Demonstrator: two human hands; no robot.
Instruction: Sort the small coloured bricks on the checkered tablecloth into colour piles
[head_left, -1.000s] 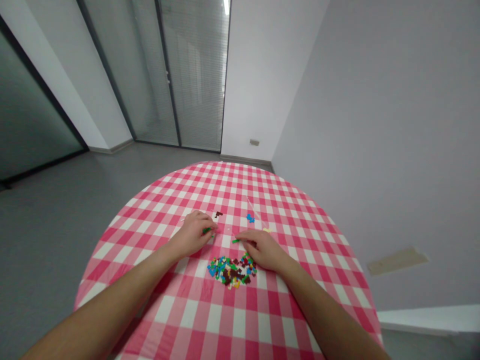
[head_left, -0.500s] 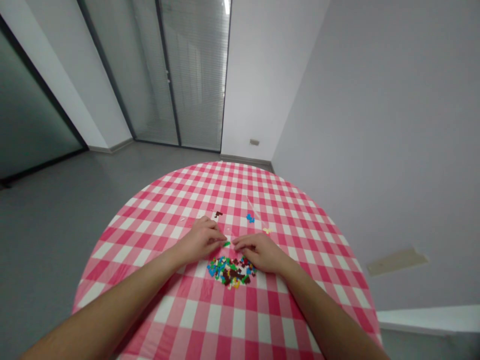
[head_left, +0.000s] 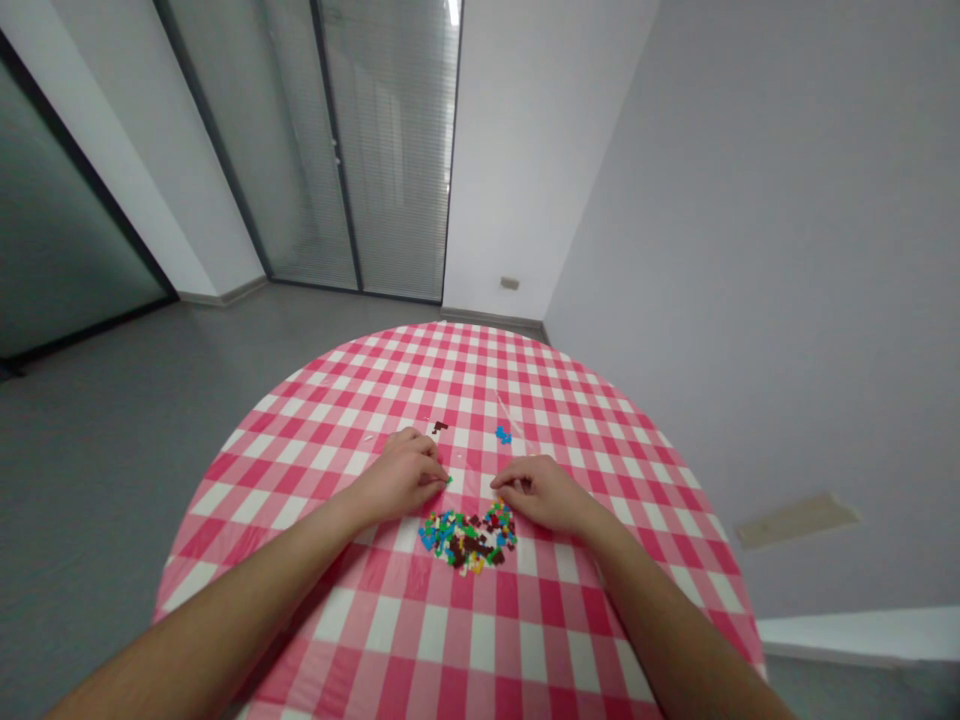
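Note:
My left hand [head_left: 405, 478] rests over the table left of centre, thumb and fingertips pinched on a small green toy brick [head_left: 449, 480]. Only a bit of that brick shows past the fingertips. My right hand [head_left: 546, 492] is across from it, fingers curled and drawn together at the right rim of a brick pile [head_left: 469, 547]. Whether something tiny sits in those fingers cannot be made out. The pile mixes blue, green, dark brown, red, white and yellow bricks.
Beyond my hands lie a few dark brown bricks [head_left: 439, 427] and a blue cluster [head_left: 503, 435]. A red-and-white checked cloth [head_left: 420, 625] covers the round table. Glass doors [head_left: 390, 150] and a grey wall [head_left: 787, 280] stand past its edge.
My right hand has moved right, away from the left one, and now covers the pale yellow bricks behind it. My left hand stays nearly in place, less of the green brick showing.

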